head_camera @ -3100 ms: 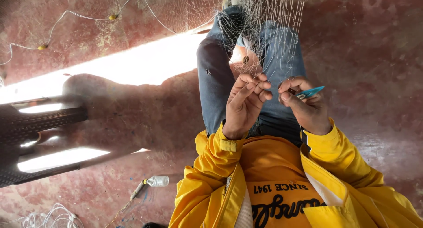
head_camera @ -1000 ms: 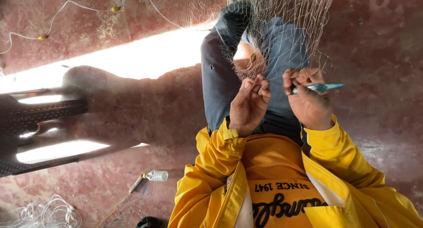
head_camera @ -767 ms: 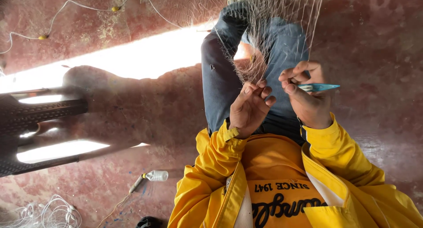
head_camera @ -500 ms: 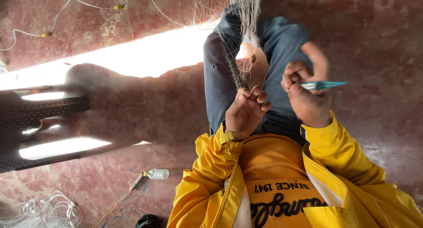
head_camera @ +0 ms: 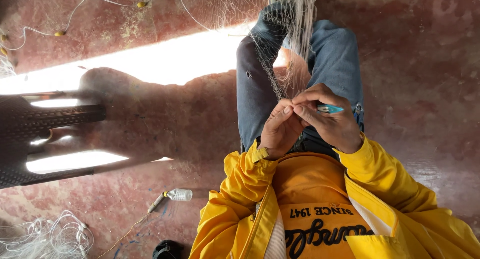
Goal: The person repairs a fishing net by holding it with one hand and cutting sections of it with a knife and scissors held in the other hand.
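Observation:
I sit in a yellow jacket and blue jeans, with a fine pale fishing net (head_camera: 295, 44) hanging over my knees. My left hand (head_camera: 277, 134) pinches the net's strands at its fingertips, just above my lap. My right hand (head_camera: 332, 124) meets it fingertip to fingertip and holds a small teal netting needle (head_camera: 330, 109), whose tip sticks out to the right. Both hands work the same spot of mesh. The net gathers into a narrow bunch from that spot up toward my feet.
A dark slatted bench (head_camera: 45, 124) stands at the left on the reddish floor. A small plastic bottle (head_camera: 179, 194) lies near my left side, and a heap of white line (head_camera: 45, 236) sits at the bottom left. A rope with yellow floats (head_camera: 60, 33) runs along the top left.
My hands have drawn together, from apart to fingertips touching. The net, spread wide earlier, is now pulled into a narrow bunch. The teal needle stays in my right hand.

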